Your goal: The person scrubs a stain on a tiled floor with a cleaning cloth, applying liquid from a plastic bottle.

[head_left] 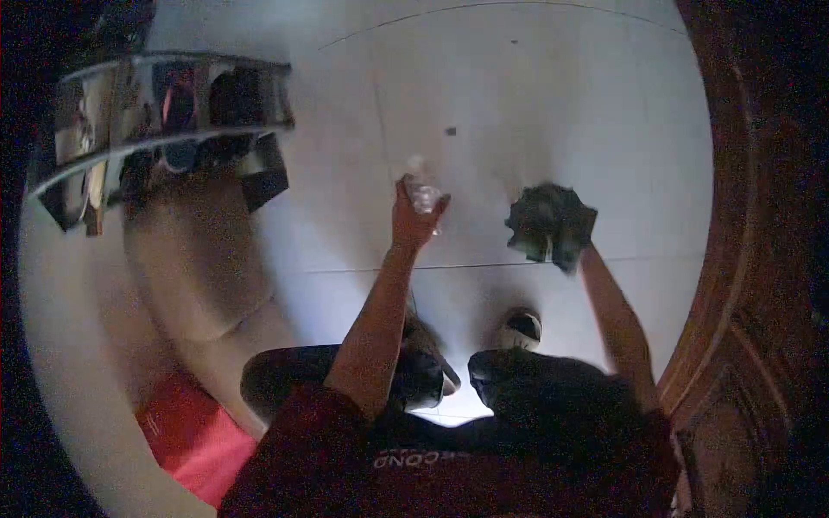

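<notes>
My left hand, in the middle of the head view, is closed around a clear, shiny thing that looks like a small plastic bottle with a pale top. Motion blur softens its outline. To the right, a dark grey-green object with a jagged, scalloped edge sits at the end of my right arm. It covers most of my right hand, so the fingers are hidden, though the hand appears to grip it. Both hands are stretched out over the pale tiled floor, apart from each other.
A metal rack with several shoes stands at the upper left. Below it lie a beige padded shape and a red item. Carved wood runs down the right side. My shoes are on the tiles, which carry small dark specks.
</notes>
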Demonstrator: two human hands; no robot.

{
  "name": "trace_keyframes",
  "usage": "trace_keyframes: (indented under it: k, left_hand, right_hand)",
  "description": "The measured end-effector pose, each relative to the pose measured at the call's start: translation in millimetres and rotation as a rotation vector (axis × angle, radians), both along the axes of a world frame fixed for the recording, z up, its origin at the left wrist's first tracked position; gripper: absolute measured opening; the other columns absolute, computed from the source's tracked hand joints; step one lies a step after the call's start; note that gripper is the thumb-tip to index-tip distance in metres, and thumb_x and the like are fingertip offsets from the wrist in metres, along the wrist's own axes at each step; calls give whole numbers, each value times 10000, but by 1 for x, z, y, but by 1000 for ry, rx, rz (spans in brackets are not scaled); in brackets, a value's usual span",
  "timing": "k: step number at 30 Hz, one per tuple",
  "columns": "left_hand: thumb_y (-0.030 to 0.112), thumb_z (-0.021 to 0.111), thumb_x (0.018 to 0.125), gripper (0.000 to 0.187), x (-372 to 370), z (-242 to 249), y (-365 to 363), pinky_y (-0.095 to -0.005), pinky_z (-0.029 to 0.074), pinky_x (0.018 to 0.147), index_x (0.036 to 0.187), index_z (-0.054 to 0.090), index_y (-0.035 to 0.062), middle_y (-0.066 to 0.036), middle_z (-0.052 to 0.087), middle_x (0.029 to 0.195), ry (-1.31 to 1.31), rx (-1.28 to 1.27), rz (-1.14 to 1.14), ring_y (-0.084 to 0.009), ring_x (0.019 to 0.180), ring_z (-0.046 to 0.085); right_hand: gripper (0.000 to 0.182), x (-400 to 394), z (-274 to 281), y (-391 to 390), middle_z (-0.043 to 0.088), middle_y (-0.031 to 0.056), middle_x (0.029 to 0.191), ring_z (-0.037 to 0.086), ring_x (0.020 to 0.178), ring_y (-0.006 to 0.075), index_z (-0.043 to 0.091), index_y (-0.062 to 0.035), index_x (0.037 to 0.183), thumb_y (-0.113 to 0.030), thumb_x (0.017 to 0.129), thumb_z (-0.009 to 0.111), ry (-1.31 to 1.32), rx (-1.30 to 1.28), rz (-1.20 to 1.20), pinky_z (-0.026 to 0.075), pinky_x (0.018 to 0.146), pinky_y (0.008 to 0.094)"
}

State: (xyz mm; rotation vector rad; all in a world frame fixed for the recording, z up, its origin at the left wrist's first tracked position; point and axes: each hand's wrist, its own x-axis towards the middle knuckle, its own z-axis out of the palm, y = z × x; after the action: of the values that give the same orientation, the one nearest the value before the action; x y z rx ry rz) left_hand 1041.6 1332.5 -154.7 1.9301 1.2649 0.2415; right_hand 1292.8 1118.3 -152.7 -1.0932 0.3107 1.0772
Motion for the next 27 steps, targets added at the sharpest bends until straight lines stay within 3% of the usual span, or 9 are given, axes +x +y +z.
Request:
trace_keyframes:
  k: [2, 5, 8, 11, 14, 20, 27]
  left_hand:
    - [466, 837, 745, 898, 14, 3, 0, -459, 561, 844, 1391, 358, 68, -215, 667, 1120, -40, -16, -7, -378, 966, 692]
    - [552, 810, 749, 858, 30, 8, 15, -430, 572, 800, 1368, 417, 106, -198, 695, 1059, 159, 5, -99, -337, 941, 704]
    - [609, 788, 734, 887, 43, 31, 32, -467, 567, 806, 1379, 446, 106, -188, 719, 997, 330, -7, -206, -354, 905, 712]
    - [714, 711, 730, 944, 53, 32, 51, -488, 560, 815, 1415, 450, 118, -155, 735, 952, 480, 161, -289, -356, 863, 719]
    - [737, 660, 747, 935, 73, 56, 56, -470, 554, 858, 1417, 474, 111, -193, 713, 1055, 639, -8, -328, -362, 990, 696]
    - [718, 656, 760, 841, 81, 51, 77, -478, 552, 870, 1374, 543, 154, -166, 716, 1078, 633, 67, -403, -356, 996, 693]
    - [733, 670, 743, 866, 76, 43, 79, -478, 535, 911, 1365, 562, 140, -163, 715, 1093, 602, 84, -439, -356, 1033, 683]
  right_hand:
    - [628, 4, -5, 8, 557, 160, 1349, 560, 1186, 327, 471, -84, 1433, -419, 914, 587, -18, 28, -3, 456, 1037, 455]
    - [622, 12, -10, 17, 560, 158, 1345, 565, 1180, 323, 471, -85, 1433, -409, 915, 589, -18, 49, -2, 459, 1034, 452]
    - [617, 19, -15, 18, 564, 156, 1341, 569, 1174, 319, 471, -87, 1432, -400, 915, 592, 0, 46, 10, 462, 1030, 449]
    - [611, 22, -20, 25, 568, 153, 1337, 574, 1167, 315, 471, -88, 1432, -390, 915, 594, 13, 38, 13, 465, 1026, 446]
    - [606, 26, -24, 23, 571, 151, 1332, 578, 1161, 310, 472, -89, 1432, -381, 916, 596, 6, 53, 14, 468, 1023, 443]
    - [596, 27, -28, 21, 578, 146, 1324, 587, 1148, 302, 472, -91, 1431, -362, 917, 601, 26, 50, 31, 473, 1016, 437]
    - [585, 27, -36, 17, 586, 140, 1314, 597, 1133, 292, 473, -94, 1431, -340, 918, 607, 38, 54, 34, 480, 1007, 429]
